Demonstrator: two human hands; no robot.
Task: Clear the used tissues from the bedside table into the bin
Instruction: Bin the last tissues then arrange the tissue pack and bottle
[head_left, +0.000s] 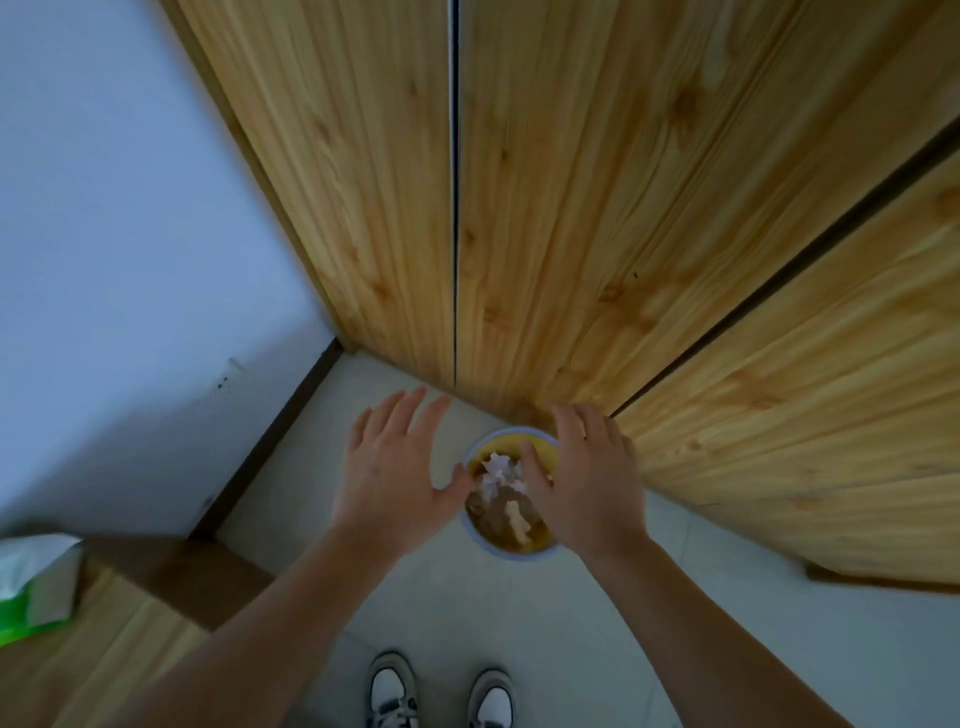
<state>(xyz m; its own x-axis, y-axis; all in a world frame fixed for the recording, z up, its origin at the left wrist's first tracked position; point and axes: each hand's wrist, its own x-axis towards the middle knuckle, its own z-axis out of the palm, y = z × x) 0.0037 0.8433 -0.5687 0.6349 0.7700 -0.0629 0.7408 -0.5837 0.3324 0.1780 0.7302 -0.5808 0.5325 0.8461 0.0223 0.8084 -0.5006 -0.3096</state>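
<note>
White crumpled tissue (498, 475) showed over the bin (511, 554): likely featherlight, soft, crushable; any fold would suit pinching. Both left hand (395, 467) and right hand (587, 478) hung spread, grasping nothing.

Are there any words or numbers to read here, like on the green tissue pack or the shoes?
No words or numbers can be read anywhere.
green-and-white tissue pack: too blurred to read any print.
shoes: no lettering shows.
bin: no label shows.
</note>
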